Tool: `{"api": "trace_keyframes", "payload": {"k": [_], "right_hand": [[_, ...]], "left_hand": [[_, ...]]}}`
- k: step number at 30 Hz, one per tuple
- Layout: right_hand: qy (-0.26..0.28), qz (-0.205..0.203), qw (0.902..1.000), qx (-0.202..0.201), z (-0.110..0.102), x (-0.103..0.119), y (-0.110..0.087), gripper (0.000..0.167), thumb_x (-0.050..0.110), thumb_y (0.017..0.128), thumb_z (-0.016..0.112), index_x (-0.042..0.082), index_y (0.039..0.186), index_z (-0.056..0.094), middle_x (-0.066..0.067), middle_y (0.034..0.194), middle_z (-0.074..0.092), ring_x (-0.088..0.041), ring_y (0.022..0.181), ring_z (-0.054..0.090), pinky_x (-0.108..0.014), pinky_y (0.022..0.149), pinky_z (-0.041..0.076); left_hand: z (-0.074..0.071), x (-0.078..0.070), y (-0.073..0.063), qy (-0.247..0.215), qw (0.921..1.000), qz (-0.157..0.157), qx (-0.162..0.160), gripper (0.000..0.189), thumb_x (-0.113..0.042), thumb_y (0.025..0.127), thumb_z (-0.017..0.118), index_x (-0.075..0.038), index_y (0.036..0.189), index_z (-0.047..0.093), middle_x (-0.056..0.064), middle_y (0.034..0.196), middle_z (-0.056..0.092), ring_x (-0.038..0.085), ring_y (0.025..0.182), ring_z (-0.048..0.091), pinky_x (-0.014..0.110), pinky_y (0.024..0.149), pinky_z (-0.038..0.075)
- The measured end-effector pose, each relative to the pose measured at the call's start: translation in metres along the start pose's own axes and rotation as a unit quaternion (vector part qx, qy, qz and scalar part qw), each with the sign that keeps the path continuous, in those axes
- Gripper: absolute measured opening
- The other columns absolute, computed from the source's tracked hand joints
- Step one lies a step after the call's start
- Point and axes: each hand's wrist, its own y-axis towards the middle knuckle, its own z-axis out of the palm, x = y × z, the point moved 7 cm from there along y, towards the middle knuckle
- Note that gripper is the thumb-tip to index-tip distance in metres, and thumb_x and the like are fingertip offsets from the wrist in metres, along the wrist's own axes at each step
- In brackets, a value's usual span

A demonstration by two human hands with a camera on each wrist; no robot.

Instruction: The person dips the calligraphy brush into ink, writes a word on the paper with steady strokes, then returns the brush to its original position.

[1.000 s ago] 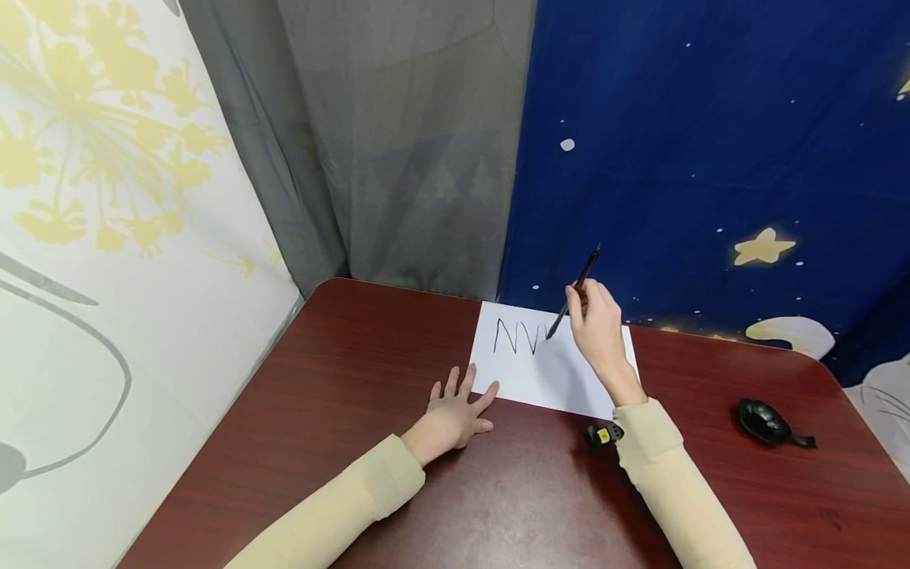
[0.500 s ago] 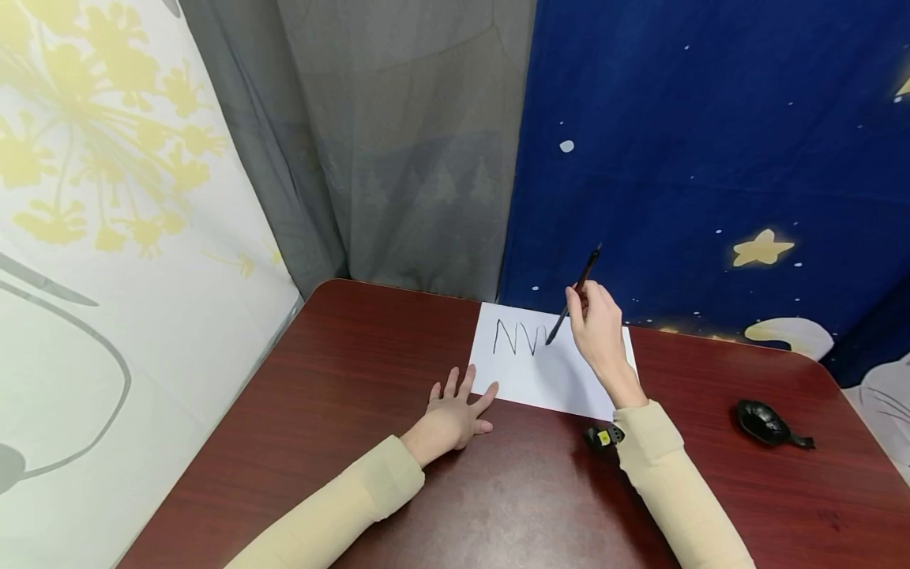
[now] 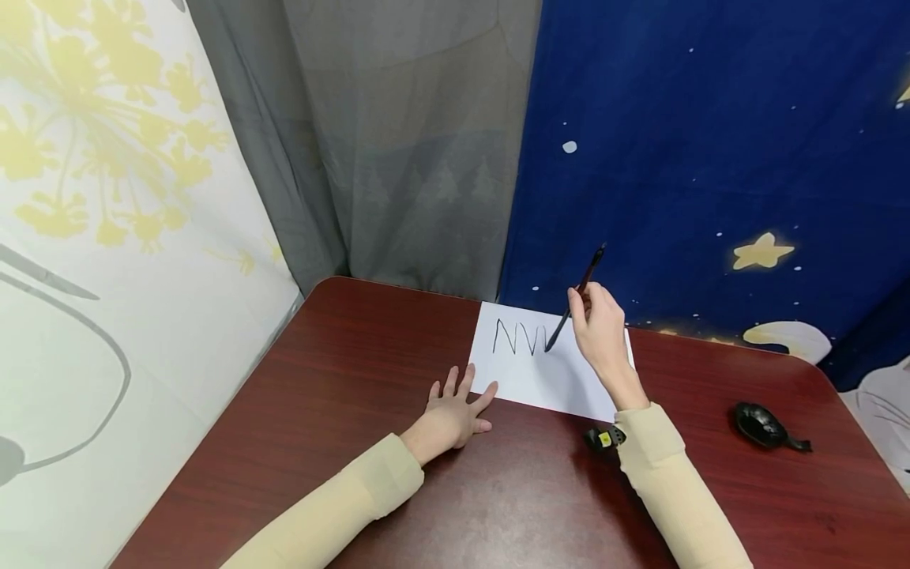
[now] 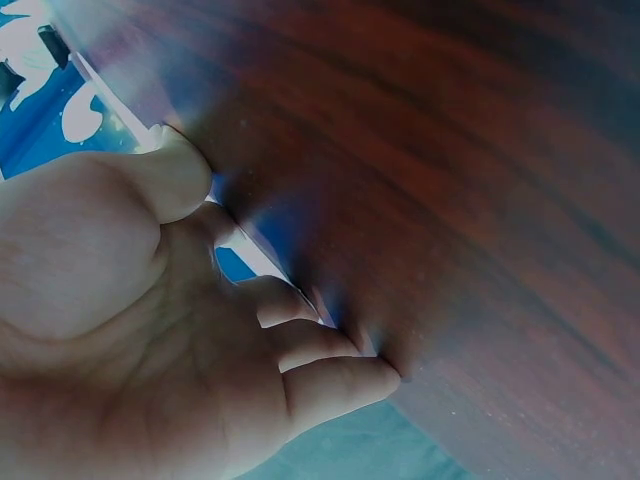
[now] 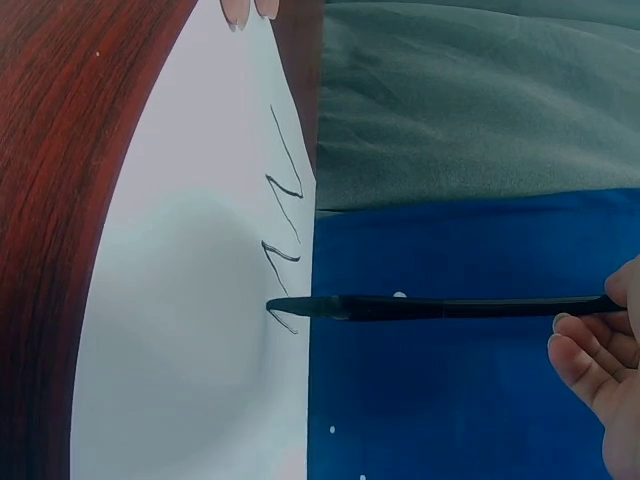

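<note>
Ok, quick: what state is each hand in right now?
Left hand: open, spread, resting at the edge of the paper.
Right hand: holding a pen, tip down on the paper.

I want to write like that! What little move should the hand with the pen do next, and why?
The right hand should perhaps lift the pen off the paper. In the right wrist view, the tip sits at one end of a short line; in the head view, it is nearly as low as the bottoms of the N and V.
</note>
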Motion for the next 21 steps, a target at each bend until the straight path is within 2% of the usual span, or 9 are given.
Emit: {"api": "trace_keyframes", "payload": {"k": [13,21], "right_hand": [[-0.004,0.011,0.9999,0.005,-0.002,-0.003,0.000,0.025,0.019,0.105,0.057,-0.004,0.098,0.063,-0.018,0.087,0.063,-0.030,0.075,0.061,-0.041,0.066,0.049],[0.012,-0.025,0.9990,-0.036,-0.017,0.002,0.006,0.024,0.018,0.105,0.058,-0.005,0.101,0.064,-0.019,0.092,0.064,-0.030,0.079,0.065,-0.039,0.070,0.052]], "left_hand": [[0.000,0.001,0.001,-0.002,1.0000,0.002,-0.003,0.064,-0.050,0.104,0.039,-0.041,0.162,0.014,0.005,0.170,-0.001,0.029,0.155,0.003,0.048,0.121,0.018],[0.001,0.000,0.001,-0.008,0.9999,0.003,-0.007,0.064,-0.050,0.104,0.040,-0.040,0.162,0.015,0.006,0.170,0.001,0.029,0.155,0.003,0.048,0.120,0.018]]}}
